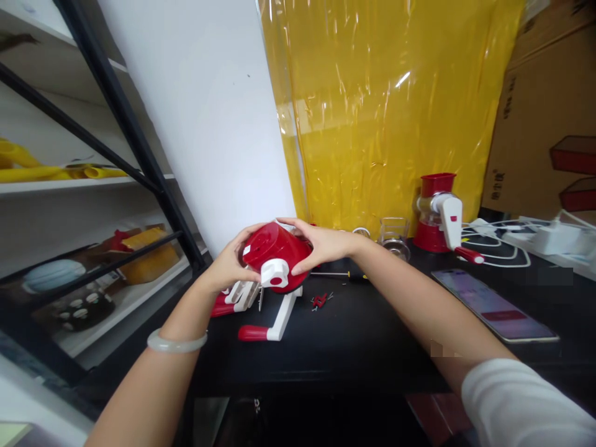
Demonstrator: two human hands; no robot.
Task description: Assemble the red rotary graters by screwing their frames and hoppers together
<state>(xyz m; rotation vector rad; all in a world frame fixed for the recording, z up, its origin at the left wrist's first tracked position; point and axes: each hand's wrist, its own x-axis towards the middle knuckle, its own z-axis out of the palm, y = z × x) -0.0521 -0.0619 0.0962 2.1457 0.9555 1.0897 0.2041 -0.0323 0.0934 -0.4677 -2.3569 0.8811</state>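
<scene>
Between my two hands is a red plastic base of a rotary grater (pixel 279 245), held tilted above the black table. A white knob (pixel 274 273) with a red centre sticks out of its near side. My left hand (pixel 235 257) grips the base from the left, its thumb by the knob. My right hand (pixel 316 243) wraps the right side, thumb pressed on the red wall. Below lies a white crank handle (pixel 279 320) with a red grip. Several white and red handles (pixel 237 298) lie left of it, partly behind my left hand. Small red parts and screws (pixel 320 301) lie to the right.
An assembled red and white grater (pixel 435 217) stands at the back right, near white cables and a power strip (pixel 554 239). A phone (pixel 493 307) lies at right. Behind my right arm are a screwdriver (pixel 356 275) and a clear container (pixel 393 233). Shelving (pixel 116 186) borders the left.
</scene>
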